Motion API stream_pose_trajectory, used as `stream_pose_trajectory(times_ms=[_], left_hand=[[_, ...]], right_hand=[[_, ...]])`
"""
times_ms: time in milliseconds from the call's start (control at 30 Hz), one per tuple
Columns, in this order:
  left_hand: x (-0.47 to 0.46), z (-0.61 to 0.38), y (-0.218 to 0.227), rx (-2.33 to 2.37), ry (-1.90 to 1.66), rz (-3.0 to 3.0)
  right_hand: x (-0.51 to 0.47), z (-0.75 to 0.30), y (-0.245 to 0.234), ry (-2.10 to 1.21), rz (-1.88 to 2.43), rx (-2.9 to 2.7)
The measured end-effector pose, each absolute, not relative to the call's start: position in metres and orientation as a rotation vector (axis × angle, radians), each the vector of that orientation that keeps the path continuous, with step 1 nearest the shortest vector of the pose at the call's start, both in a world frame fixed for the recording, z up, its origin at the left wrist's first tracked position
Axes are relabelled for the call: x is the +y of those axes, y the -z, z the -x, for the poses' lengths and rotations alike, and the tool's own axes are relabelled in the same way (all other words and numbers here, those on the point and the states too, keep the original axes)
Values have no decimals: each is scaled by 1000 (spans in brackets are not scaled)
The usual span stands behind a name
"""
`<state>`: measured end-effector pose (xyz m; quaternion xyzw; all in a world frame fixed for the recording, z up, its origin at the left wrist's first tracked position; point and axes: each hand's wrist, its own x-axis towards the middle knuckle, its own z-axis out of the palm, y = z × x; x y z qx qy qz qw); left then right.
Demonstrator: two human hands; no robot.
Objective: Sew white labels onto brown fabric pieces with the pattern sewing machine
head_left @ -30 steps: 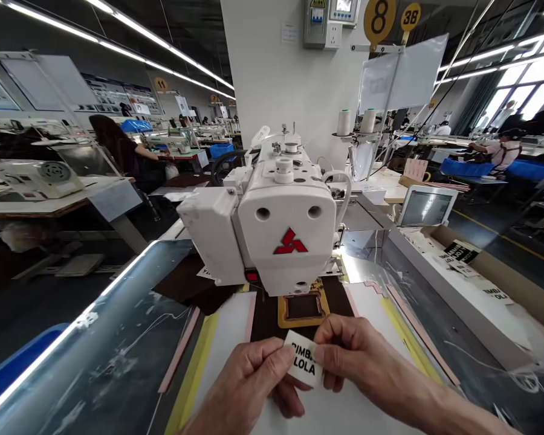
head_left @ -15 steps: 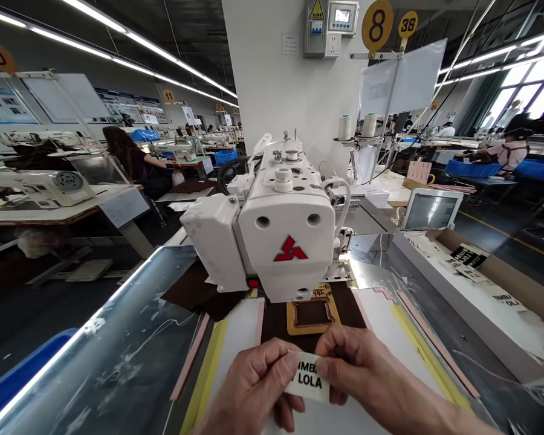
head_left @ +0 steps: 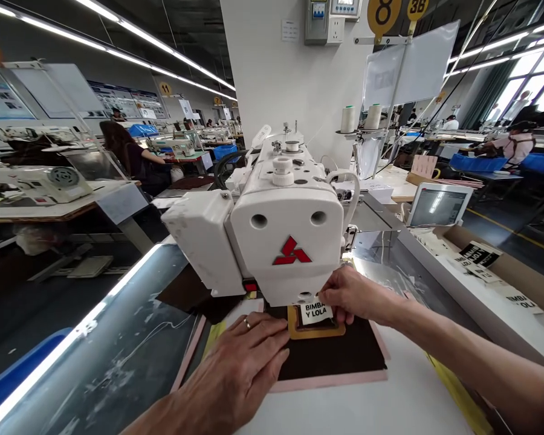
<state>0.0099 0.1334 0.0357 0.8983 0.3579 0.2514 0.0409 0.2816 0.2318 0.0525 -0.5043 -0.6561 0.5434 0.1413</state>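
Note:
A white fabric label [head_left: 316, 312] printed "BIMBA Y LOLA" lies over the opening of a yellow-brown frame [head_left: 320, 333], below the machine head. My right hand [head_left: 356, 294] pinches the label near its right edge, with finger and thumb together. Palm down and fingers stretched out, my left hand [head_left: 238, 365] rests beside the frame's left side on dark brown fabric [head_left: 333, 361]. Under that fabric a pink-edged white sheet [head_left: 326, 408] shows. The white sewing machine [head_left: 290, 214] with a red three-diamond badge overhangs the frame's far part and hides it.
A long box [head_left: 532, 329] of loose labels stands at the right, with a tilted screen [head_left: 440, 204] behind it. Another piece of brown fabric [head_left: 194, 296] lies left of the machine head. Thread cones [head_left: 348, 119] stand behind. Co-workers sit at other machines.
The label has gone from both hands to the frame under the machine, carried forward by my right hand. My left hand has let go of it and flattened on the fabric, which has slid nearer.

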Motion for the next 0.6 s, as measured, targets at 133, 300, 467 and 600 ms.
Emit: stream_pose_trajectory(times_ms=[133, 300, 467, 600], left_hand=[[140, -11, -34, 1049, -717, -2876], [147, -11, -31, 1037, -542, -2929], [150, -14, -30, 1076, -395, -2906], [152, -15, -25, 1110, -327, -2890]], right_hand=[[227, -277, -51, -1519, 1463, -1973], [224, -276, -47, -1418, 1479, -2055], [219, -274, -52, -1214, 1460, -2147], [214, -272, -58, -1069, 1422, -2211]])
